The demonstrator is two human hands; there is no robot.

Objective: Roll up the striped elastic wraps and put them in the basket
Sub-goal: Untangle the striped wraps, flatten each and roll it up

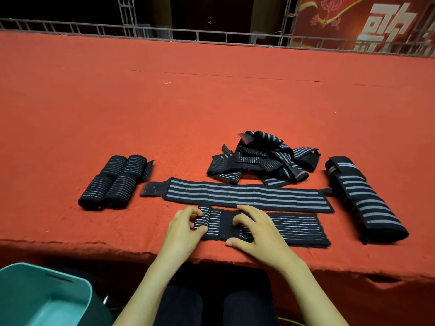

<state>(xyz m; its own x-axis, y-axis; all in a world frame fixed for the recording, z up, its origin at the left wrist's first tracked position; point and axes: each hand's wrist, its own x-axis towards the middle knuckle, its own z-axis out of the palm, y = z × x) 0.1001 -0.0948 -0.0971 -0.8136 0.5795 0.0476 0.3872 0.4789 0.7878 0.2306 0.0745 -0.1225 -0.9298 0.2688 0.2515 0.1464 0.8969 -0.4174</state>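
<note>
Red cloth covers the surface (211, 102) under the half-rolled wrap (294, 229) — the left hand (181, 229) has its fingers curled round the wrap's rolled end, and the right hand (259, 234) presses released fingers on its flat part. Just behind this wrap lies a flat wrap (247, 196); further behind, a tangled pile (263, 158); to its left, four finished rolls (113, 182) — and lower left, the teal basket (47, 295).

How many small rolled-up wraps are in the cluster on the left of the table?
4 clearly: back left roll, back right roll, front left roll, front right roll, all touching. A striped edge beside the back right roll may be a fifth, partly hidden.
</note>
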